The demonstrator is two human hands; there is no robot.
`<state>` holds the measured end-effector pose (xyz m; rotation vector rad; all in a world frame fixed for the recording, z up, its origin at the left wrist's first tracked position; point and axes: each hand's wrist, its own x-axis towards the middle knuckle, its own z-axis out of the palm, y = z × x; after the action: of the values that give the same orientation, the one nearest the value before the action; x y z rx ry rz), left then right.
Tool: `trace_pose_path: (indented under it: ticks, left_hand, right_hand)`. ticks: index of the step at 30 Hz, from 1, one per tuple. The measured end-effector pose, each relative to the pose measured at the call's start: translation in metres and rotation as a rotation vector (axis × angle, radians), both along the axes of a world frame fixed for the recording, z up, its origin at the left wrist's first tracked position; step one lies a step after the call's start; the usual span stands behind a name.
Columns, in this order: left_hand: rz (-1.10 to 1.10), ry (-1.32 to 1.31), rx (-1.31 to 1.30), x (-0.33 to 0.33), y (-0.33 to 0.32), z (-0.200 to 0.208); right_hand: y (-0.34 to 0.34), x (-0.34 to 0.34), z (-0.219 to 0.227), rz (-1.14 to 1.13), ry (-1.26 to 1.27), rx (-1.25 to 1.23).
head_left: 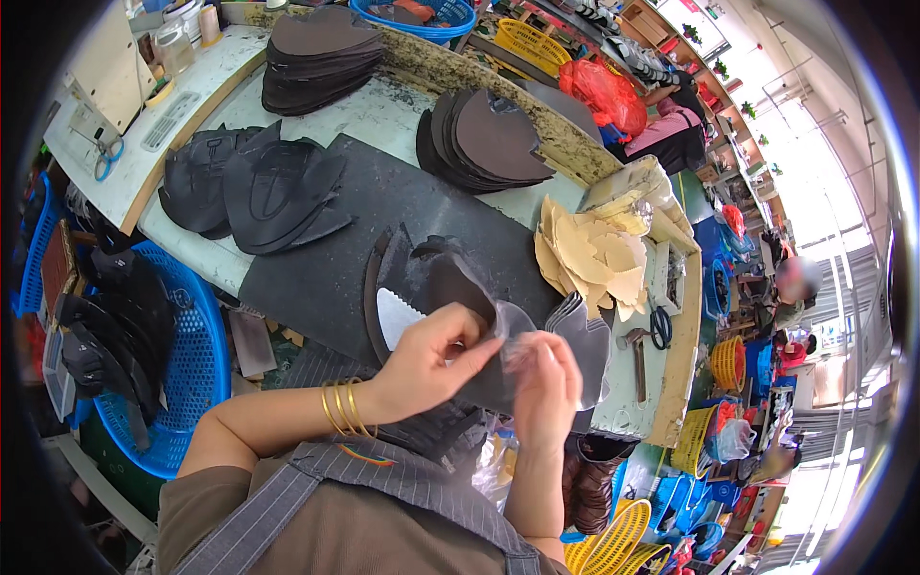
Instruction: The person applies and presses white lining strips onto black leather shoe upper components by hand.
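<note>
- Left hand [426, 356]: grip nearly together, thumb and forefinger clamped on the near edge of a dark curved piece [452, 284]; a small gap shows farther back between the fingers.
- Right hand [544, 391]: blurred; fingers bent toward the thumb beside a translucent piece [516, 320]. Cannot tell whether the grip is closed on it.
- Dark curved piece: raised at its near edge, above a black mat [388, 206] on the table [407, 107].
- Translucent piece: at the dark piece's right side, between the hands.
- Pale scalloped piece [394, 314]: just beyond the left hand.
- Stacked grey pieces [588, 347]: just right of the right hand; hammer [639, 369] and scissors [660, 328] farther right.
</note>
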<state>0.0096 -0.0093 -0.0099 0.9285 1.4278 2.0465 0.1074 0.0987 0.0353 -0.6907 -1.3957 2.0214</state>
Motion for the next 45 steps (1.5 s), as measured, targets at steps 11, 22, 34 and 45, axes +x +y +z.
trace_pose_path:
  ticks: [11,22,34,45]
  left_hand:
    - [-0.072,-0.654,-0.218,0.012,0.004,-0.002]
    - [-0.299,0.813,-0.272,-0.010,0.003,0.041]
    - [-0.811,-0.416,-0.721,-0.030,-0.065,-0.016]
    - [0.141,-0.306,-0.319,-0.106,-0.017,-0.054]
  right_hand:
    - [-0.028,0.050,-0.057,-0.178,-0.546,0.574]
    - [-0.020,0.157,-0.045,-0.015,-0.506,0.424]
    - [-0.002,0.017,-0.035,0.322,0.413,-1.077]
    - [0.009,-0.024,-0.090,-0.014,-0.207,-0.138]
